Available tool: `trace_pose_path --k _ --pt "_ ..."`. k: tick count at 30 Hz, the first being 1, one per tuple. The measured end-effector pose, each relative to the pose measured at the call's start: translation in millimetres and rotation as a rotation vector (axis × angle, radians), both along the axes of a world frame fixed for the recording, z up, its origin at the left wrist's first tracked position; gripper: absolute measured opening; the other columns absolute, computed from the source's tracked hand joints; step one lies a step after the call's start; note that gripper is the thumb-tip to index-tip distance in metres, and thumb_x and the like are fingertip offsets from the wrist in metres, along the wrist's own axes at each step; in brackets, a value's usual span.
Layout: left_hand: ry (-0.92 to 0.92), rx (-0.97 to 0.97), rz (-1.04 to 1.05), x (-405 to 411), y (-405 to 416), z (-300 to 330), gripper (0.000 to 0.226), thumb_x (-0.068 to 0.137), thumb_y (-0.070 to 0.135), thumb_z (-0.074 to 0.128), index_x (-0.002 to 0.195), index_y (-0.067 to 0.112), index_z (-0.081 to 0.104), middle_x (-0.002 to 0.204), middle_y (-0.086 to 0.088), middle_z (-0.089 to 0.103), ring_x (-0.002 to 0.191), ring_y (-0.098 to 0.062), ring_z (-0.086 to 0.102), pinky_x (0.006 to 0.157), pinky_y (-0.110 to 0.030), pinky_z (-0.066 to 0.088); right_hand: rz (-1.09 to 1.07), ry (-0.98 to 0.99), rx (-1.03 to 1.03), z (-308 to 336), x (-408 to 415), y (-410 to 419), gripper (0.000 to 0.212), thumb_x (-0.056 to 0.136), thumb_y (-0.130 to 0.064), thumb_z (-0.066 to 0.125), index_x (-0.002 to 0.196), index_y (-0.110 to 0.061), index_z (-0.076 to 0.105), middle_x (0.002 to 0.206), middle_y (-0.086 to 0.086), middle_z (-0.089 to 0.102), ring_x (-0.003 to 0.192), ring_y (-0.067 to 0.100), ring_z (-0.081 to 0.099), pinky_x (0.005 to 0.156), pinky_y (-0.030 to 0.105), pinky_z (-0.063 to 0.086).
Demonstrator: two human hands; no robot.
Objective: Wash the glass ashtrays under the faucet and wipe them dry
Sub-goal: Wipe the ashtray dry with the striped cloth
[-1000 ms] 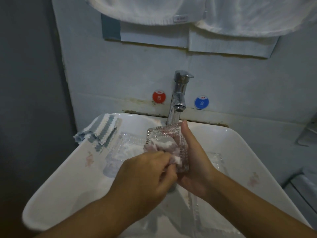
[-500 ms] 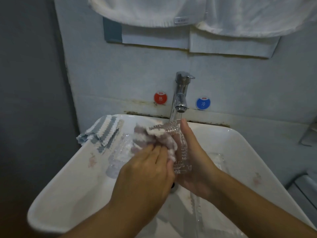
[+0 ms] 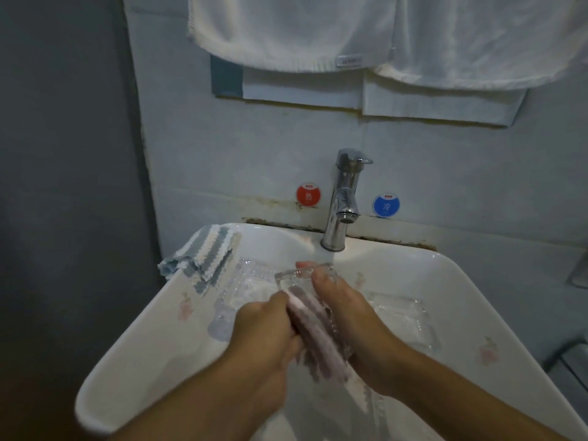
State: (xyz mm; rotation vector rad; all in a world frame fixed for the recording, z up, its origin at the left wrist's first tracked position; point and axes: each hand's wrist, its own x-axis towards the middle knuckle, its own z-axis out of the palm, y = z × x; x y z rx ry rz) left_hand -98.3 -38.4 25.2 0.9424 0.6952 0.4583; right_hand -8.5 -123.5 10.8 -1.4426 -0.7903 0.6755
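Head view: the right hand (image 3: 356,326) is gripping a glass ashtray (image 3: 305,278) near the faucet (image 3: 345,198) while the left hand (image 3: 267,332) is pinching a cloth (image 3: 315,332) against it, apparently scrubbing; rinsing likely follows.

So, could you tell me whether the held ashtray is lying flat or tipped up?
Tipped up: the ashtray stands on edge between both hands, cloth against it.

Dim, bluish light fills a small washroom. A pale tiled wall (image 3: 241,148) rises behind a white sink (image 3: 152,338), with brown staining along the joint where they meet. White towels (image 3: 292,30) hang overhead. A red sticker (image 3: 308,195) and a blue sticker (image 3: 386,205) sit on the wall. At far left is a dark grey surface (image 3: 63,186), possibly a door.
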Motion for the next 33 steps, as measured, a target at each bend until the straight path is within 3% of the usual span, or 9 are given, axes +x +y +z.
trace_pose_path --k 3,8,11,14,18,21,25,28,33 --pt "-0.175 -0.271 0.004 0 16 6 0.024 0.095 -0.004 0.044 0.102 -0.007 0.066 0.081 -0.020 0.076 0.068 -0.023 0.074 0.062 -0.031 0.062 0.017 -0.057 0.006 0 0 1 0.047 0.090 -0.061 0.057 0.131 -0.038 0.058 0.119 -0.006 0.073 0.108 0.012 0.071 0.090 0.027 0.057" --pt "-0.220 -0.151 0.061 -6 9 5 0.026 0.101 0.010 0.046 0.099 -0.001 0.070 0.085 -0.015 0.077 0.070 -0.019 0.075 0.059 -0.027 0.061 0.016 -0.175 -0.020 0 0 2 0.046 0.088 -0.057 0.060 0.130 -0.039 0.057 0.116 -0.008 0.073 0.104 0.009 0.071 0.082 0.020 0.057" --pt "-0.104 0.235 0.038 -9 -10 -9 0.038 0.103 0.027 0.050 0.085 0.001 0.073 0.077 -0.010 0.076 0.071 -0.019 0.074 0.068 -0.033 0.059 -0.014 -0.135 -0.038 1 4 1 0.051 0.089 -0.064 0.053 0.128 -0.032 0.061 0.112 0.000 0.075 0.103 0.016 0.072 0.088 0.027 0.057" --pt "0.011 0.790 -0.031 -13 -22 -14 0.050 0.102 0.034 0.050 0.060 0.008 0.057 0.051 0.005 0.056 0.048 -0.007 0.050 0.054 -0.030 0.044 -0.013 0.003 -0.089 5 6 -2 0.071 0.079 -0.074 0.049 0.124 -0.022 0.064 0.107 0.005 0.076 0.102 0.022 0.073 0.096 0.038 0.055" --pt "0.131 1.149 -0.046 -11 -24 -15 0.047 0.104 0.036 0.043 0.059 0.021 0.046 0.053 0.005 0.048 0.051 -0.007 0.050 0.051 -0.018 0.034 -0.016 0.094 -0.074 10 7 -1 0.061 0.071 -0.077 0.049 0.114 -0.037 0.066 0.110 -0.007 0.076 0.108 0.016 0.071 0.101 0.043 0.051" --pt "0.038 1.032 0.071 -2 -22 -19 0.039 0.104 0.030 0.045 0.072 0.015 0.060 0.060 0.002 0.055 0.057 -0.009 0.053 0.056 -0.023 0.041 -0.008 0.094 -0.084 10 4 0 0.066 0.068 -0.078 0.051 0.120 -0.041 0.065 0.115 -0.010 0.074 0.116 0.017 0.067 0.104 0.043 0.051" --pt "-0.087 0.962 0.135 4 -29 -18 0.034 0.102 0.035 0.046 0.085 0.018 0.070 0.073 0.008 0.069 0.067 -0.004 0.065 0.062 -0.029 0.054 0.020 0.201 -0.071 15 0 -3 0.068 0.082 -0.072 0.038 0.117 -0.023 0.068 0.108 0.002 0.077 0.099 0.016 0.074 0.073 0.025 0.059" --pt "-0.067 1.000 0.037 -4 -29 -13 0.047 0.102 0.041 0.043 0.066 0.016 0.058 0.057 0.009 0.059 0.052 -0.006 0.053 0.053 -0.029 0.045 -0.033 0.396 -0.025 19 7 -6 0.087 0.080 -0.080 0.037 0.128 -0.014 0.066 0.119 0.015 0.073 0.110 0.030 0.070 0.089 0.041 0.056" --pt "-0.169 0.379 0.242 -15 8 0 0.037 0.103 0.019 0.044 0.080 0.004 0.069 0.057 -0.003 0.066 0.046 -0.012 0.059 0.040 -0.021 0.044 -0.026 0.660 0.127 25 14 -10 0.076 0.090 -0.070 0.047 0.126 -0.007 0.068 0.124 0.025 0.067 0.116 0.044 0.064 0.105 0.060 0.045"
